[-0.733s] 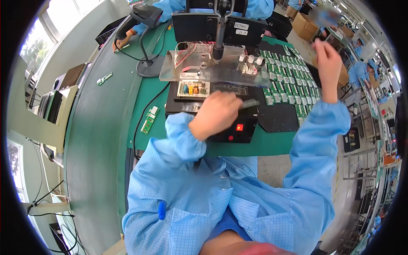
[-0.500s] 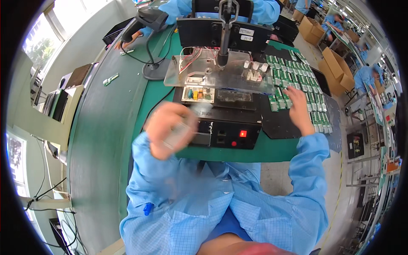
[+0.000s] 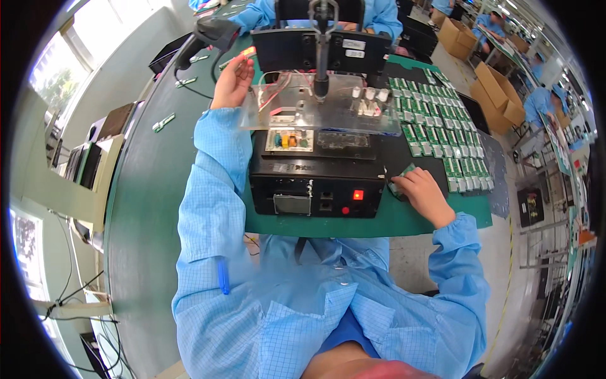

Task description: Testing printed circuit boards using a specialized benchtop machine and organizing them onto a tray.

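Note:
My left hand (image 3: 233,82) is raised at the left of the test fixture, beneath the head of a black handheld scanner (image 3: 214,36) on a stand. Its fingertips pinch a small circuit board (image 3: 247,53), lit reddish at one end. At the fixture's right side, my right hand (image 3: 421,192) has its fingers closed on a green circuit board (image 3: 396,186), partly hidden by them. Between my hands stands the black test fixture (image 3: 297,174) with a clear plate (image 3: 328,114) above it. Another board with yellow and blue components (image 3: 289,139) lies in its bed.
Several rows of green circuit boards (image 3: 435,117) lie on the black mat at right. One loose board (image 3: 164,122) is on the green bench (image 3: 148,240) at left. Across the bench sits a person in blue sleeves (image 3: 255,16). Cardboard boxes (image 3: 495,95) stand beyond the boards.
My left hand has moved from the fixture's front up and away to the scanner with a board. My right hand has come nearer from the rows, now holding a board.

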A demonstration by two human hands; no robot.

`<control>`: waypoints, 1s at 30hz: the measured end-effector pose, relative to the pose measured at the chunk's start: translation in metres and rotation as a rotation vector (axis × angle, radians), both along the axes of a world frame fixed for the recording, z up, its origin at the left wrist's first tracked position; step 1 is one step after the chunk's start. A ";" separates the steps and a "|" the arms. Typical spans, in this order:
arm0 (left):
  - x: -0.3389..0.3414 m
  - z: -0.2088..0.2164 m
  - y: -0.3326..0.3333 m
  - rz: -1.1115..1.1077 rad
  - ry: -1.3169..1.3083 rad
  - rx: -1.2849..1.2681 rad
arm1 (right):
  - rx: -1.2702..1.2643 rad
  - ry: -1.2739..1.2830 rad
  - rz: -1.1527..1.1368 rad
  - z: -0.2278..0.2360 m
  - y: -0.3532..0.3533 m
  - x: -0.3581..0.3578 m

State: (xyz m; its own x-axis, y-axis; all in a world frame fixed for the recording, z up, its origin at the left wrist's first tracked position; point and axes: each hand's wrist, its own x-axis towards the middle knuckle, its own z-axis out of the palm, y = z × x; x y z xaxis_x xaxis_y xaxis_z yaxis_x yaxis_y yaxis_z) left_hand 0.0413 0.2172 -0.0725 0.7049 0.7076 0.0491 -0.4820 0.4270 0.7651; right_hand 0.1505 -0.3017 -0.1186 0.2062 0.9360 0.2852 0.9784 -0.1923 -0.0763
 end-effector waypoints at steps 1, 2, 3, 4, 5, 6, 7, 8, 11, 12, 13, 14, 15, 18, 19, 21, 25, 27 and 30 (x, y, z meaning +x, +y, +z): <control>0.003 -0.004 0.011 -0.018 -0.037 0.029 | 0.044 0.037 0.008 0.001 0.000 -0.005; 0.010 -0.001 0.009 -0.045 -0.051 -0.001 | 0.116 0.030 -0.010 0.003 -0.002 -0.007; 0.015 0.003 0.008 -0.067 -0.063 -0.032 | 0.109 0.025 -0.023 0.005 -0.004 -0.012; 0.018 0.005 0.007 -0.092 -0.065 -0.026 | 0.264 0.106 -0.095 0.005 -0.004 -0.020; 0.022 0.006 0.004 -0.095 -0.073 -0.034 | 0.418 0.182 -0.162 0.008 -0.003 -0.027; 0.021 0.009 -0.001 -0.093 -0.062 -0.003 | 0.458 0.172 -0.179 0.014 0.003 -0.035; 0.019 0.011 -0.004 -0.086 -0.048 0.029 | 0.451 0.176 -0.170 0.023 0.014 -0.043; 0.013 0.019 -0.015 -0.105 0.003 -0.010 | 0.480 0.130 -0.152 0.033 0.026 -0.052; -0.016 0.021 -0.022 -0.057 0.144 0.032 | 0.477 0.033 -0.056 0.054 0.073 -0.070; -0.026 0.014 -0.011 -0.118 0.151 0.025 | 0.456 0.009 -0.049 0.054 0.089 -0.072; -0.044 0.005 0.000 -0.102 0.156 0.028 | 0.446 -0.005 -0.029 0.052 0.105 -0.072; -0.066 -0.004 0.003 -0.064 0.261 0.321 | 0.416 -0.019 -0.050 0.048 0.120 -0.072; -0.089 -0.009 0.004 -0.025 0.369 0.616 | 0.388 -0.033 -0.071 0.043 0.131 -0.070; -0.163 0.000 0.016 -0.043 0.683 0.488 | 0.431 -0.066 -0.122 0.023 0.157 -0.060; -0.198 -0.004 0.036 -0.075 0.872 0.595 | 0.441 -0.058 -0.102 0.023 0.163 -0.061; -0.264 -0.015 0.067 -0.104 1.155 0.688 | 0.414 -0.019 -0.149 0.022 0.169 -0.059; -0.421 -0.059 0.121 -0.057 1.431 0.554 | 0.392 0.100 -0.160 0.030 0.174 -0.067; -0.448 -0.082 0.125 0.022 1.548 0.533 | 0.287 0.134 -0.188 0.030 0.174 -0.063; -0.477 -0.106 0.137 0.276 1.585 0.648 | 0.383 0.073 -0.149 0.024 0.172 -0.060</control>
